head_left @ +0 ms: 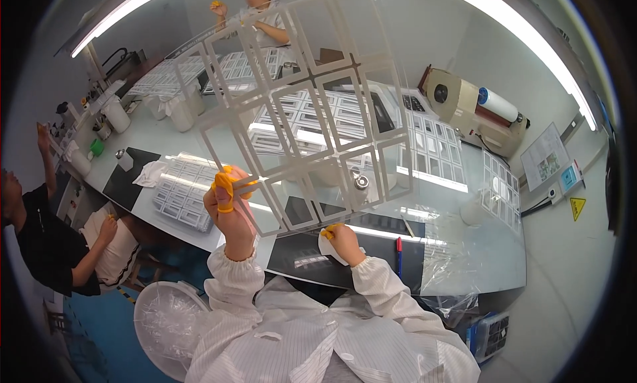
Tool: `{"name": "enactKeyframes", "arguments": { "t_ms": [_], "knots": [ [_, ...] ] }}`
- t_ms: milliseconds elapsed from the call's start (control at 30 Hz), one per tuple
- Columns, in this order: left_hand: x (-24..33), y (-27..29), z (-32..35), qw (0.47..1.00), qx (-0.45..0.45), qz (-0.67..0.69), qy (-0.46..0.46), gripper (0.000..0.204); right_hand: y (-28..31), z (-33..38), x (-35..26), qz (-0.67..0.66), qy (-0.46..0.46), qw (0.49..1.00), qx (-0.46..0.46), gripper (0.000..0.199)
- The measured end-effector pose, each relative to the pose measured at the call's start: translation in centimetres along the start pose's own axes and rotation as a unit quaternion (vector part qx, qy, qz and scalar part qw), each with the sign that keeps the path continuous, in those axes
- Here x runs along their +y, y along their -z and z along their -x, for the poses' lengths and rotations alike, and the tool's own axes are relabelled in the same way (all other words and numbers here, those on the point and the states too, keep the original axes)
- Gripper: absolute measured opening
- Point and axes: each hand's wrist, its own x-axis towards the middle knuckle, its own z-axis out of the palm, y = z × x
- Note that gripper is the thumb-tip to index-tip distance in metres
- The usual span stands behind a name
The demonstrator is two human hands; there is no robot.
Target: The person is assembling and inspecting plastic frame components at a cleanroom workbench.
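Note:
A large clear sheet printed with rows of white rectangular frames [313, 76] is held up, tilted, over the table in front of me. My left hand [229, 200], with yellow finger cots, is closed on its lower left edge. My right hand [346, 242], also in yellow finger cots, is closed on a white wipe [327, 245] by the sheet's bottom edge. I cannot tell whether the wipe touches the sheet. Through the sheet show more framed sheets on the table and a metal-topped bottle [360, 182].
A stack of framed sheets [182, 192] lies to the left, beside a white cloth [151, 174]. A red-and-blue pen [399, 258] lies to the right. A lined bin [171, 330] stands below left. A roller machine [458, 107] sits far right. Two other people are across and left.

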Motion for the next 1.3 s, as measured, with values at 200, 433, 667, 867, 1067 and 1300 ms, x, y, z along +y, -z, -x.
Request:
{"name": "enactKeyframes", "arguments": {
  "t_ms": [200, 433, 667, 867, 1067, 1300],
  "knots": [
    [0.8, -1.5, -1.6, 0.998, 0.054, -0.018, -0.027, 0.028, 6.1, -0.9, 0.6, -0.488, -0.083, 0.863, -0.104, 0.021],
    [1.6, -5.9, -6.1, 0.996, 0.055, 0.005, -0.069, 0.032, 11.9, -1.5, 6.9, -0.736, -0.016, 0.667, 0.116, 0.037],
    [2.2, -7.3, -9.4, 0.989, 0.091, 0.082, -0.086, 0.030, 11.9, -4.3, 6.3, -0.458, -0.113, 0.860, 0.195, 0.020],
    [3.3, -7.9, -9.7, 0.987, 0.097, 0.101, -0.085, 0.030, 9.5, -6.5, 7.1, -0.007, 0.084, 0.979, 0.185, 0.018],
    [4.3, -8.4, -9.4, 0.986, 0.107, 0.074, -0.101, 0.032, 8.6, -6.0, 5.7, 0.067, 0.058, 0.994, 0.059, 0.016],
    [4.6, -10.1, -9.2, 0.985, 0.065, 0.074, -0.142, 0.031, 8.3, -6.2, 6.2, 0.092, 0.043, 0.993, 0.059, 0.018]
  ]
}}
